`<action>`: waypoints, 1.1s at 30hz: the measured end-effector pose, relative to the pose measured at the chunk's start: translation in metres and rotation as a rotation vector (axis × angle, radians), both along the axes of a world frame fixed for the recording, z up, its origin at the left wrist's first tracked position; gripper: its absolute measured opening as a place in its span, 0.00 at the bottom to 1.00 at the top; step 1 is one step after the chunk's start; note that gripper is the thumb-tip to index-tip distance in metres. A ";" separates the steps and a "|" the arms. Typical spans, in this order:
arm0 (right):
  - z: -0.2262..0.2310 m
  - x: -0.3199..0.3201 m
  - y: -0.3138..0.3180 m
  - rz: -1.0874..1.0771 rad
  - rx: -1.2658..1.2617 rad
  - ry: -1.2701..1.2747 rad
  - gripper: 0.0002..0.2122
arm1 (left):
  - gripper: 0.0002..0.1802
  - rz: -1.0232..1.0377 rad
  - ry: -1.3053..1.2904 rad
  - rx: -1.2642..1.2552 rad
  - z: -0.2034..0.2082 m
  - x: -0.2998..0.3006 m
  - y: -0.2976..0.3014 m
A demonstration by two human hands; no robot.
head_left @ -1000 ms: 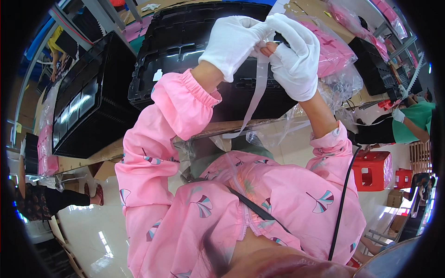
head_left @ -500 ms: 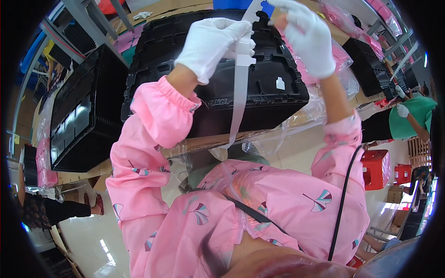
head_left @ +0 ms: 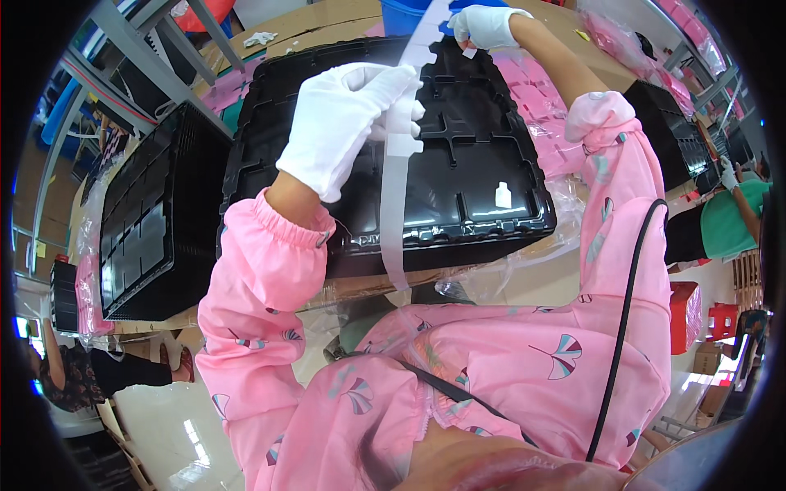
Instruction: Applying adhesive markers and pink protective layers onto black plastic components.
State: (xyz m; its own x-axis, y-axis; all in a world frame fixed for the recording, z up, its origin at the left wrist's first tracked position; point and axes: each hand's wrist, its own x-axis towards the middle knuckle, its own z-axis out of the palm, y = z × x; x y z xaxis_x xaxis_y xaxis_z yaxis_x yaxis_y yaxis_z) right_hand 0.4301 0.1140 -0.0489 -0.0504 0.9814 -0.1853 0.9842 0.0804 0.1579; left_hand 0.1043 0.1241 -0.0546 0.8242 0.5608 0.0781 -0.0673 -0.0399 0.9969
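Both my hands wear white gloves. My left hand (head_left: 344, 123) grips a long translucent white strip (head_left: 393, 204) that hangs down over a black moulded tray (head_left: 491, 221). My right hand (head_left: 487, 24) is stretched to the tray's far edge and pinches a small white label between its fingertips. Another small white label (head_left: 503, 195) lies in a near-right compartment of the tray. The strip's upper end runs up toward my right hand.
A stack of black trays (head_left: 155, 221) stands at the left. Pink bagged parts (head_left: 540, 106) and clear plastic lie right of the tray. More black trays (head_left: 671, 114) sit far right, where another person in green (head_left: 725, 221) works. A black cable (head_left: 622, 327) crosses my pink sleeve.
My hands have separated: the right hand has moved up and away to the tray's far edge with a small label, while the left hand stays holding the strip, now lower in view.
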 end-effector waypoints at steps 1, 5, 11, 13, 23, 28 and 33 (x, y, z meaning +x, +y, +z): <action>0.000 -0.001 0.002 0.023 -0.005 0.006 0.06 | 0.17 -0.002 0.012 -0.014 0.000 0.000 -0.002; 0.006 -0.019 0.004 -0.021 -0.012 -0.078 0.05 | 0.16 0.006 0.022 -0.023 0.001 -0.001 -0.002; -0.006 -0.019 0.008 -0.082 0.016 -0.221 0.07 | 0.15 -0.004 0.028 -0.040 0.001 0.000 -0.002; -0.013 -0.018 0.006 -0.238 0.046 -0.094 0.06 | 0.15 -0.006 0.028 -0.046 0.000 0.000 -0.002; -0.022 -0.032 -0.011 -0.395 0.295 -0.200 0.13 | 0.15 -0.014 -0.002 -0.032 -0.001 -0.001 -0.006; -0.031 -0.045 -0.052 -0.111 0.976 0.382 0.10 | 0.16 0.012 -0.020 -0.027 -0.005 0.001 -0.006; -0.021 -0.149 -0.116 -0.071 1.246 0.552 0.05 | 0.17 -0.015 -0.099 0.023 -0.013 0.005 -0.004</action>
State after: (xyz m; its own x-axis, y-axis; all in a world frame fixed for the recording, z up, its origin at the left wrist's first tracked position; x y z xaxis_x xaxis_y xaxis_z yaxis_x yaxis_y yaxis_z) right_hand 0.2809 -0.0017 -0.0696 0.2286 0.4848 0.8442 0.9381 0.1222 -0.3242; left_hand 0.1091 0.1198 -0.0680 0.8204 0.5453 0.1720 -0.1659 -0.0608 0.9843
